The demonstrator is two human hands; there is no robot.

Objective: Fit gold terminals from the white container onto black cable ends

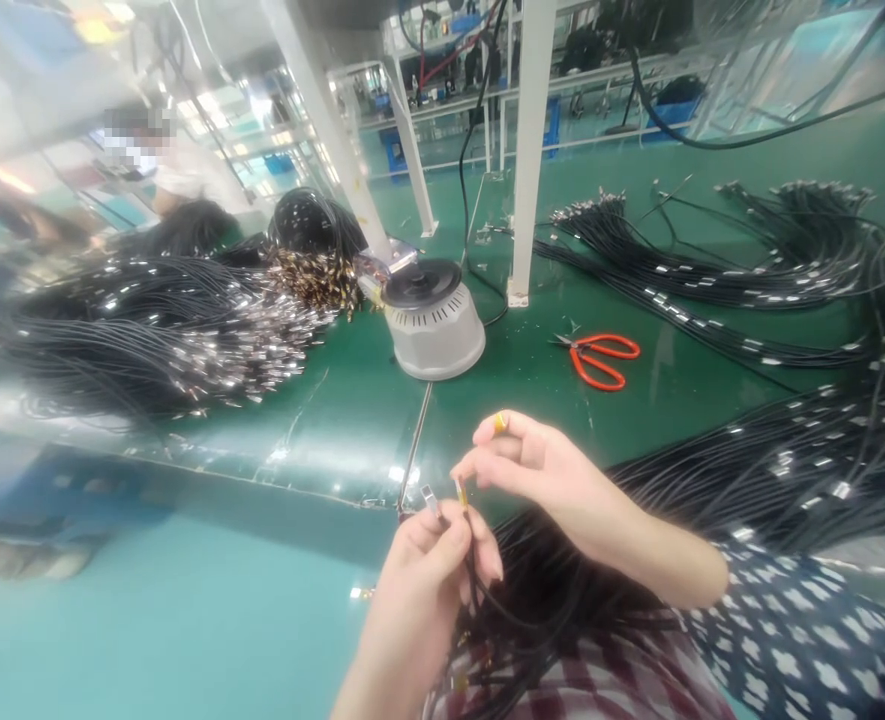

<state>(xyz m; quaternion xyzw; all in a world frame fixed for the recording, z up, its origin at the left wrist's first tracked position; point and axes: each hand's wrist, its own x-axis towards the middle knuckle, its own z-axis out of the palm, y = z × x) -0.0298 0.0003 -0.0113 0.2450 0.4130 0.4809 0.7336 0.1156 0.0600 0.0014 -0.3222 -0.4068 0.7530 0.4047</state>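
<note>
My left hand (431,565) is closed on black cables, thumb against fingers. Out of its grip stick a silver USB-type plug (430,498) and, beside it, a thin cable end (463,494) with a yellow-gold tip. My right hand (521,458) reaches in from the right, its thumb and a fingertip closed at that gold tip. Around one of its raised fingers is a small yellow band or piece of tape (500,422). A bundle of black cables (554,580) lies across my lap below both hands, over a checked cloth.
A round grey device with a black disc top (439,335) stands on the green table (352,400). Orange-handled snips (599,360) lie right of it. Cable heaps (164,320) fill the left, more bundles (757,290) the right. A white post (528,150) rises behind; a person (194,175) sits far left.
</note>
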